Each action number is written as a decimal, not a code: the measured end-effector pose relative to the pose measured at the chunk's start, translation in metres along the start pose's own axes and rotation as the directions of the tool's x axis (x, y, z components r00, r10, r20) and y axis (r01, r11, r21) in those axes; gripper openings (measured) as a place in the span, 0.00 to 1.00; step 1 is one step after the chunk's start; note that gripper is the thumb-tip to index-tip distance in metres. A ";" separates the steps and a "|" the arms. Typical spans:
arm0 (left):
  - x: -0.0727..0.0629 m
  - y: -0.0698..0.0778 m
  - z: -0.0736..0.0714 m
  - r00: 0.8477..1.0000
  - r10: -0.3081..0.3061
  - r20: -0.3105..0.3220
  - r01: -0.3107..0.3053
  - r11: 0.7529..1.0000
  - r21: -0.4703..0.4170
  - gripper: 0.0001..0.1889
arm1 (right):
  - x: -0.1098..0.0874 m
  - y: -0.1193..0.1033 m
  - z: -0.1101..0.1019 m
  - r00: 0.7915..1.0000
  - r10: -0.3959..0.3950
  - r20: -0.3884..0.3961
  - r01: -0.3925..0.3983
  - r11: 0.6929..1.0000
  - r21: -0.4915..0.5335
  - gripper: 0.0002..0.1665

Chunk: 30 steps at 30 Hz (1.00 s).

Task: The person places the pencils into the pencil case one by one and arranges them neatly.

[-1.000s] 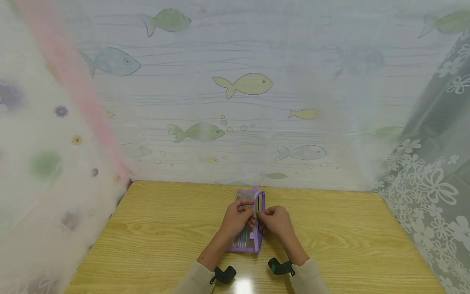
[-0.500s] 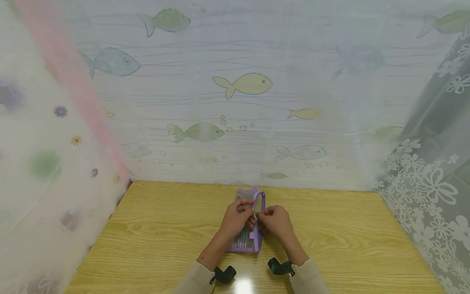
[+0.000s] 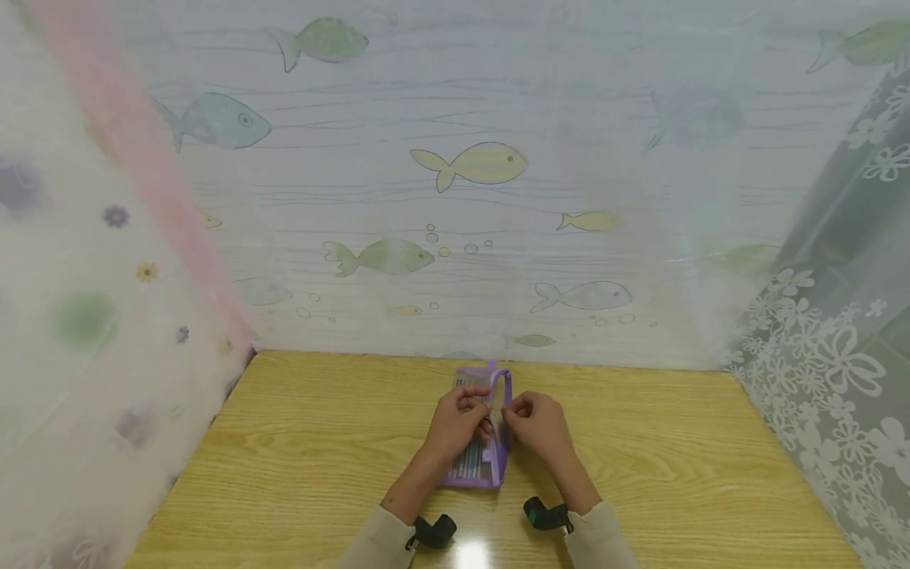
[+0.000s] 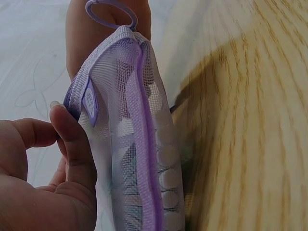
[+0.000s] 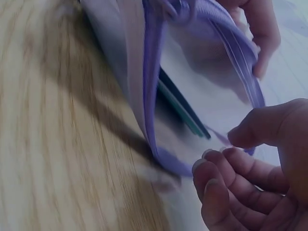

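A purple-edged mesh zip pouch (image 3: 498,470) stands on the table, its zipped mouth gaping toward the right. My left hand (image 3: 453,423) pinches one side of the zipper rim between thumb and fingers. In the left wrist view, a row of round white ends (image 4: 168,179) shows through the mesh. Slender teal and dark sticks (image 5: 185,113) lie inside the mouth in the right wrist view. Beside the far rim, my right hand (image 3: 540,424) has loosely bent fingers, its thumb tip close to the fingertips and nothing seen between them. A purple loop (image 4: 113,13) hangs at one end.
The pouch and both hands are over a wood-grain table (image 3: 320,442). A curtain with printed fish (image 3: 490,162) rises at the table's back edge, and more printed cloth flanks both sides. Black wrist cameras (image 3: 435,531) sit at the cuffs.
My right hand has drawn slightly right, away from the mouth. A slim thing standing in the mouth a second ago no longer shows there. The left hand stays on the rim.
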State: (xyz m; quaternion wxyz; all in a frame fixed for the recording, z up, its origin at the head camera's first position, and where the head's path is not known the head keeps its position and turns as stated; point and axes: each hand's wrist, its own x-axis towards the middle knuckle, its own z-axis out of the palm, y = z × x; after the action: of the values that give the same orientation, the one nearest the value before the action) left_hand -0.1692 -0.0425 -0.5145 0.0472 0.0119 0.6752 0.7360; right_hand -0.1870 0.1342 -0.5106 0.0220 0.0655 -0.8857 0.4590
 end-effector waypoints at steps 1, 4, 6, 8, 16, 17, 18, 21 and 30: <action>0.000 0.000 0.000 1.000 0.002 -0.002 -0.002 1.000 0.003 0.19 | 0.001 0.002 -0.001 1.000 -0.010 -0.012 0.010 1.000 -0.024 0.04; 0.000 -0.002 -0.001 1.000 0.007 -0.009 -0.007 1.000 0.016 0.19 | 0.003 0.008 -0.005 0.999 -0.020 -0.029 0.018 0.997 -0.070 0.04; 0.000 -0.002 -0.001 1.000 0.012 -0.019 -0.011 1.000 0.025 0.20 | 0.004 0.012 -0.008 0.999 -0.031 -0.029 0.029 0.996 -0.083 0.04; 0.000 -0.003 -0.001 0.999 0.017 -0.028 -0.016 0.999 0.033 0.20 | 0.005 0.015 -0.011 0.999 -0.042 -0.031 0.039 0.995 -0.090 0.05; 0.005 -0.010 0.001 0.995 0.034 -0.095 -0.024 0.995 0.100 0.17 | 0.008 0.024 -0.023 0.992 -0.101 -0.073 0.085 0.978 -0.190 0.06; 0.006 -0.012 0.001 0.994 0.038 -0.101 -0.027 0.993 0.111 0.17 | 0.008 0.025 -0.024 0.991 -0.107 -0.077 0.089 0.975 -0.206 0.06; 0.006 -0.013 0.002 0.994 0.043 -0.104 -0.031 0.992 0.123 0.17 | 0.009 0.026 -0.024 0.990 -0.113 -0.080 0.094 0.972 -0.218 0.06; 0.007 -0.015 0.003 0.992 0.064 -0.109 -0.046 0.986 0.162 0.17 | 0.010 0.029 -0.026 0.987 -0.131 -0.091 0.104 0.963 -0.249 0.05; 0.009 -0.016 0.011 0.985 0.124 -0.117 -0.085 0.951 0.297 0.19 | 0.008 0.032 -0.027 0.982 -0.163 -0.091 0.134 0.955 -0.265 0.05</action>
State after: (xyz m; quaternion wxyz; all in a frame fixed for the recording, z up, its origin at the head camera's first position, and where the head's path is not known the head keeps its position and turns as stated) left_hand -0.1762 -0.0296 -0.5296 -0.0397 0.0051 0.7763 0.6291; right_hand -0.1997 0.1737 -0.5196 0.1143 0.1027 -0.9278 0.3399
